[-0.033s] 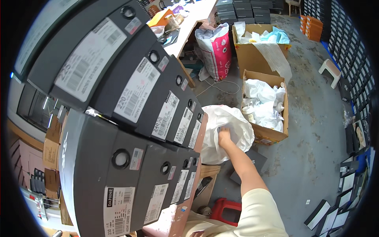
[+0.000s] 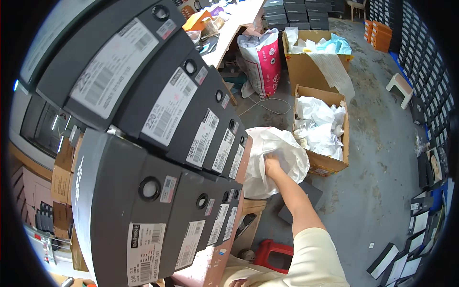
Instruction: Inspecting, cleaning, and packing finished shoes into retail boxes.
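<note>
Beside the boxes [image 2: 191, 143], right hand [image 2: 271, 166] seemingly grips white bag [image 2: 277, 158]; left hidden.

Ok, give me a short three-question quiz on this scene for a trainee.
1. True or false: the right hand is gripping white plastic bag.
2. Which box lies just right of the bag? A) an open cardboard box with white wrapping B) a shut blue crate C) a metal bin
3. What colour are the stacked shoe boxes on the left?

Key: 1 true. 2 A. 3 dark grey to black, with white labels. The left hand is not in view.
</note>
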Demonstrator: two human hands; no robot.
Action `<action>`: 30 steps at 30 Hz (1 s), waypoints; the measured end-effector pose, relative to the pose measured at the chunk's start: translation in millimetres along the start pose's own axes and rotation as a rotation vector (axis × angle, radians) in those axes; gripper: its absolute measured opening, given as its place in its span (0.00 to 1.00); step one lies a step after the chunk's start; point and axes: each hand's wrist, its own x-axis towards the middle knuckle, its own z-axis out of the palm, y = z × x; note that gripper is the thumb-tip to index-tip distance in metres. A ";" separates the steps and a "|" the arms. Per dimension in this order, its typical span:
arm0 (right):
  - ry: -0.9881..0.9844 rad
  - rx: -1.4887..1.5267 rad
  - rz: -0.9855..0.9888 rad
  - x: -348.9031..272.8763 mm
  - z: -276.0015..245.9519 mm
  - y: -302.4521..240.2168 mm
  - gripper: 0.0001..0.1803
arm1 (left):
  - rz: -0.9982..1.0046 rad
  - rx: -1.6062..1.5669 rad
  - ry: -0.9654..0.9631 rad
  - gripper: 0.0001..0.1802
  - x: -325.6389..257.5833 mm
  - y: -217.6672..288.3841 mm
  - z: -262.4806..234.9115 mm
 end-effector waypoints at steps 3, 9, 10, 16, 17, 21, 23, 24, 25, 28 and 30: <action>-0.121 0.083 0.113 -14.6 -7.0 18.3 0.32 | -0.018 -0.019 0.013 0.18 -9.9 1.6 3.2; 0.113 0.324 -0.023 -62.7 -78.9 37.2 0.29 | 0.028 -0.047 0.010 0.18 -12.0 0.9 11.5; 0.311 0.472 0.032 -75.6 -83.9 34.6 0.27 | 0.045 -0.051 0.009 0.18 -11.1 0.3 13.6; 0.958 1.787 0.070 -172.7 -129.8 7.1 0.29 | 0.151 -0.047 0.086 0.18 -9.3 13.0 13.2; 0.929 1.857 0.045 -199.5 -138.3 -8.4 0.30 | 0.157 -0.116 0.212 0.16 -3.1 35.5 -2.6; 0.812 1.386 0.096 -322.5 -159.0 -85.5 0.32 | 0.321 -0.294 0.375 0.30 22.6 68.6 -41.4; 0.649 1.128 -0.073 -366.3 -143.1 -119.9 0.31 | 0.323 -0.566 0.435 0.35 31.3 90.6 -59.7; 0.522 1.145 -0.172 -390.8 -146.0 -144.4 0.31 | 0.263 -0.628 0.352 0.35 33.2 91.8 -63.0; 0.369 1.129 -0.357 -409.4 -149.5 -162.7 0.31 | 0.284 -0.632 0.374 0.33 36.6 84.3 -54.1; 0.045 1.051 -0.692 -435.6 -150.7 -206.3 0.32 | 0.008 -1.223 0.581 0.20 15.6 59.9 -45.5; -0.213 1.225 -0.660 -437.3 -144.9 -225.3 0.29 | -0.036 -1.084 0.787 0.15 -14.5 31.4 -48.7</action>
